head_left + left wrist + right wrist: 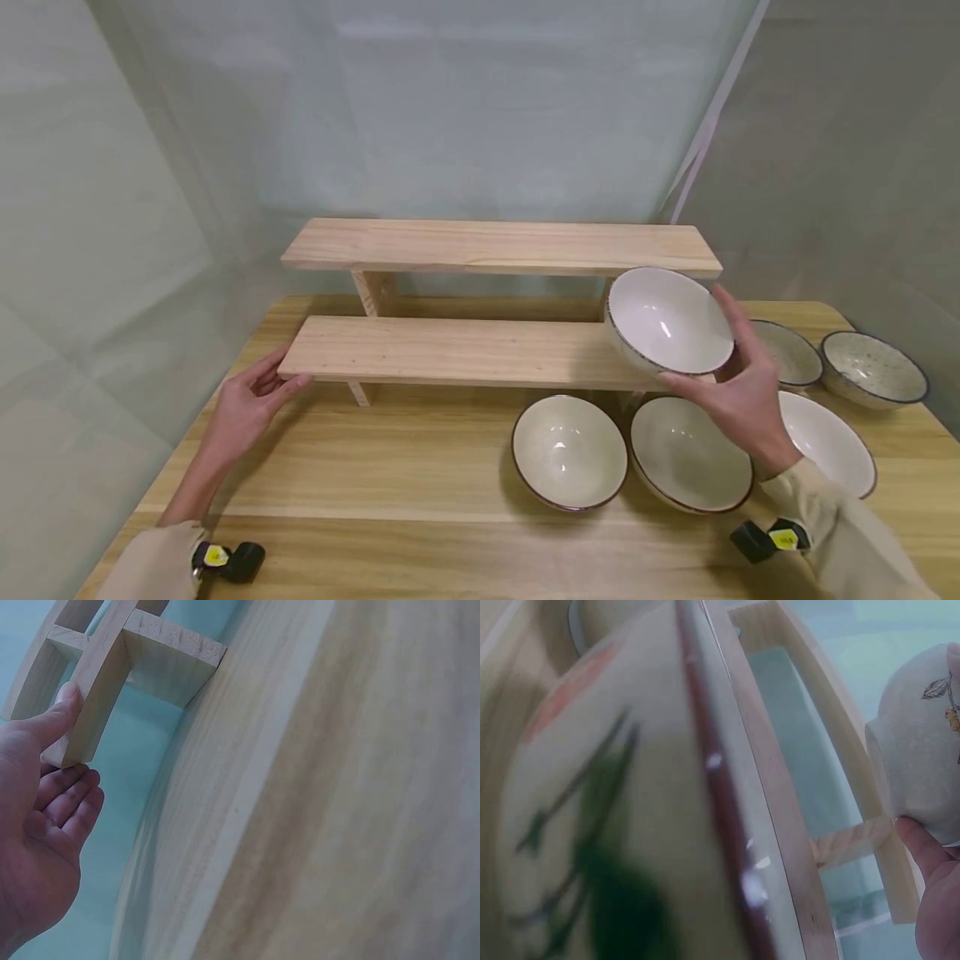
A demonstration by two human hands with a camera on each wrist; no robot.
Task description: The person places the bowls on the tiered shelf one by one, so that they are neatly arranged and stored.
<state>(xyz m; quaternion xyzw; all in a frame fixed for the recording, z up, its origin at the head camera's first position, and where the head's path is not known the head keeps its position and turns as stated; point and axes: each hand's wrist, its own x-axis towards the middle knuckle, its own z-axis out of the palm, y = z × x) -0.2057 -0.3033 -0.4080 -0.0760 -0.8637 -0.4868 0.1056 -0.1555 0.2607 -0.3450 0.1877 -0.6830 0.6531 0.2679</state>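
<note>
Over the right end of the lower shelf (457,352), the right hand (738,392) grasps a white bowl (666,321), tilted. At the shelf's left end, the left hand (247,404) rests with relaxed fingers touching its corner.

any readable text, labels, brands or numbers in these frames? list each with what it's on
No text can be read in any view.
Yellow stickers on the left wrist camera and the right wrist camera: marks too small to read.
Held bowl in the right hand: painted leaf motif only, no lettering.
Wooden shelf, touched by the left hand: no marks.
</note>
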